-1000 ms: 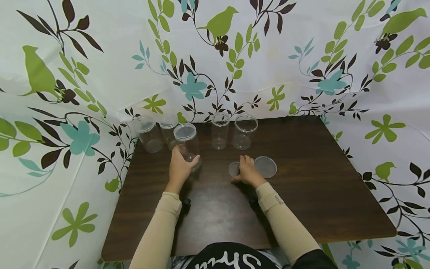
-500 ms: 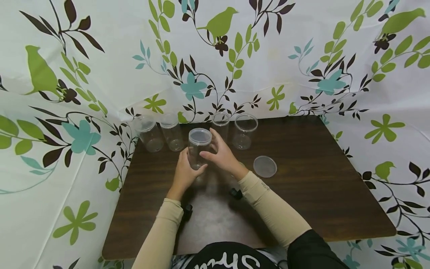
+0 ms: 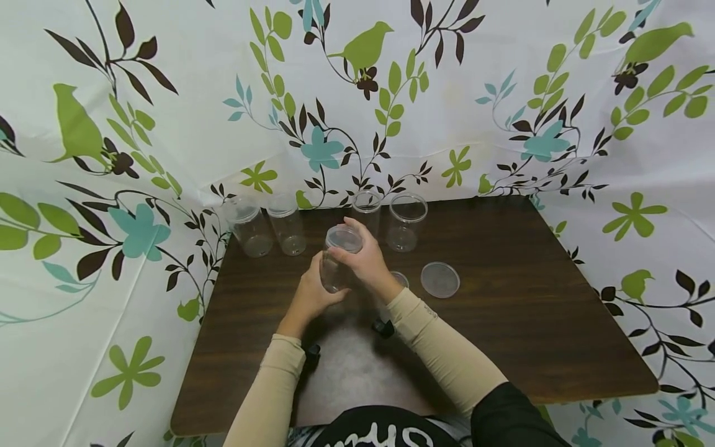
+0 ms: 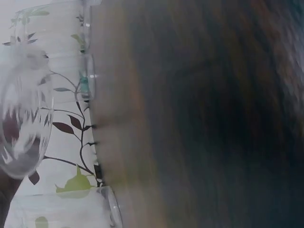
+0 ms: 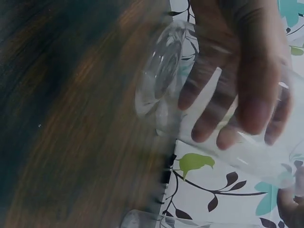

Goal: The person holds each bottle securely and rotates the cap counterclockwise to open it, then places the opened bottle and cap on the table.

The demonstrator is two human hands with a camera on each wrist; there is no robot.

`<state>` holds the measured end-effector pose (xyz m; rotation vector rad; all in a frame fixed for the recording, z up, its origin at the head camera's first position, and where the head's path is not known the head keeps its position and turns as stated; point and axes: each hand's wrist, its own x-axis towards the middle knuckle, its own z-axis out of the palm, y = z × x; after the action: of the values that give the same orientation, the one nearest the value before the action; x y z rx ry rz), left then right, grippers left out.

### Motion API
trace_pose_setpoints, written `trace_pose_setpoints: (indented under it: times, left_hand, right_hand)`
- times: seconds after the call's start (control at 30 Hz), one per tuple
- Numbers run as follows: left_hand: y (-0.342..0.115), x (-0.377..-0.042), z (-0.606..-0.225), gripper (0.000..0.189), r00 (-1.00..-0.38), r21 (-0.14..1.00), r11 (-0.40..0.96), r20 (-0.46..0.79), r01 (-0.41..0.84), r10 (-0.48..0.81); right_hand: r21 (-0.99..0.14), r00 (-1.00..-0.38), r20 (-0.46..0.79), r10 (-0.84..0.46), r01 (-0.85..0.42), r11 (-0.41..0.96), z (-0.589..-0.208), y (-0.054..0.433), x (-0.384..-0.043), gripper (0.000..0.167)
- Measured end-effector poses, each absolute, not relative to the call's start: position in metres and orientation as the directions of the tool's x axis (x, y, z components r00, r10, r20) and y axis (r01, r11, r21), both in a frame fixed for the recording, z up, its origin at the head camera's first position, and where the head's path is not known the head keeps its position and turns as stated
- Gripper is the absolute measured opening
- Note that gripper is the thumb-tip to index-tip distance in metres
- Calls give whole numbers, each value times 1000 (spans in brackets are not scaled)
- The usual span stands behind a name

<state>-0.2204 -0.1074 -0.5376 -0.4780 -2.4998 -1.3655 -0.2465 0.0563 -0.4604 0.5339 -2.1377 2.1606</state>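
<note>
Both hands hold a clear plastic jar over the middle of the table. It leans a little, its translucent lid at the top. My left hand grips the jar's lower body; in the right wrist view the left fingers show through the clear wall. The right hand curls around the top, its thumb near the lid. In the left wrist view the jar's round base appears blurred at the left edge.
Two lidded jars, a wide one and a narrow one, stand at the back left. Two lidless jars, one narrow and one wide, stand farther right. A large lid lies on the table; a small lid is partly hidden by the right wrist.
My right hand has left the small lid on the table and moved up-left to the jar's top. The jar has shifted right from the back-left group and now tilts.
</note>
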Motion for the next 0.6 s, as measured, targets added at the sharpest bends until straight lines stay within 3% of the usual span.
trace_pose_setpoints:
  times: [0.2,0.33,0.43,0.6]
  left_hand:
    - [-114,-217,-535,85,-898,896,233,294,378,327]
    - [-117,-216,-533,83,-874,949,53,263,310,408]
    - [-119,-216,-533,82,-874,950,39,267,309,406]
    - [-121,-212,-536,82,-889,950,69,259,306,377]
  right_hand:
    - [-954,-914,300,-274,-291,-73,-462,62,-249,72]
    - [-948,-868,315,-383,-269,-170,-462,67,-253,91]
    - [-946,-850,320,-419,-262,-191,-465,68,-255,107]
    - [-944,-861,328,-389,-282,-172,-473,68,-250,112]
